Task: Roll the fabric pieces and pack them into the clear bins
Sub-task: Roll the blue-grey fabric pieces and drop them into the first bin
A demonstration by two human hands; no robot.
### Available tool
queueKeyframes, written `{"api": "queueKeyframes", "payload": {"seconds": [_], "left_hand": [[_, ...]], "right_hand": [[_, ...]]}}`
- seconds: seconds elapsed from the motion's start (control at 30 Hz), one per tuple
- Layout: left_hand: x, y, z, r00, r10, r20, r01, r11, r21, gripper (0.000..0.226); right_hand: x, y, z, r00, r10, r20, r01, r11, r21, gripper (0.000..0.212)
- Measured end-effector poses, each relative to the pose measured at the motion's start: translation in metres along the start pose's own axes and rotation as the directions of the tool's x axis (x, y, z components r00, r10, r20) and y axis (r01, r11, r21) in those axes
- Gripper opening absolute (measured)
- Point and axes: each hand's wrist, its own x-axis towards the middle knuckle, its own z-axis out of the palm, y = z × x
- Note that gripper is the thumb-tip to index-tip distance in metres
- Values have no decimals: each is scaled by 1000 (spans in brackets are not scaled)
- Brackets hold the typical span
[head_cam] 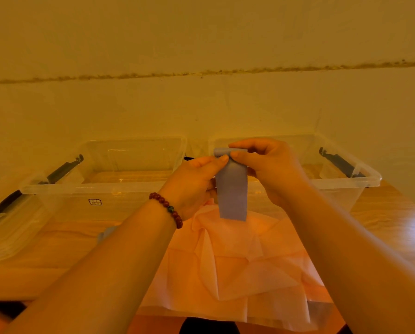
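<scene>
A narrow blue-grey fabric strip point(232, 191) hangs in the air in front of the bins, its top end curled into a small roll. My left hand point(194, 184) pinches that top end from the left, and my right hand point(266, 165) pinches it from the right, fingers curled over the roll. Below the strip a crumpled pink fabric point(235, 266) lies spread on the wooden table point(64, 256). Two clear bins stand side by side at the back: the left bin point(57, 189) and the right bin point(360, 182), partly hidden behind my hands.
Both bins have dark latch handles on their outer ends. A clear lid point(6, 235) lies at the far left. A small bluish piece point(105, 233) peeks out beside my left forearm. A plain wall rises right behind the bins.
</scene>
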Motion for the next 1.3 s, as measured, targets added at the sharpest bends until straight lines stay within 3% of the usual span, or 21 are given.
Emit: {"api": "queueKeyframes", "payload": {"seconds": [0.27,0.47,0.67,0.77,1.03,1.3], "left_hand": [[0,-4,-3,1000,11,-7,-11,1000,11,17],[0,-4,-3,1000,30,-1,-30,1000,7,19],[-1,-3,0,1000,19,5,-18,998,-57,18],[0,-3,0,1000,17,-20,-18,998,-62,20],[-3,-4,0,1000,5,25,-3,997,-77,23],[-1,-3,1,1000,20,8,-19,992,-129,16]], "right_hand": [[1,2,1,998,-44,-41,42,997,-61,34],[1,4,2,998,-33,-54,33,999,14,15],[2,5,2,999,-29,-31,28,999,-14,27],[-1,2,3,1000,-6,-24,6,1000,8,22],[-2,4,1,996,-86,-7,83,975,-204,26],[-3,3,2,996,-88,7,88,982,-170,25]]}}
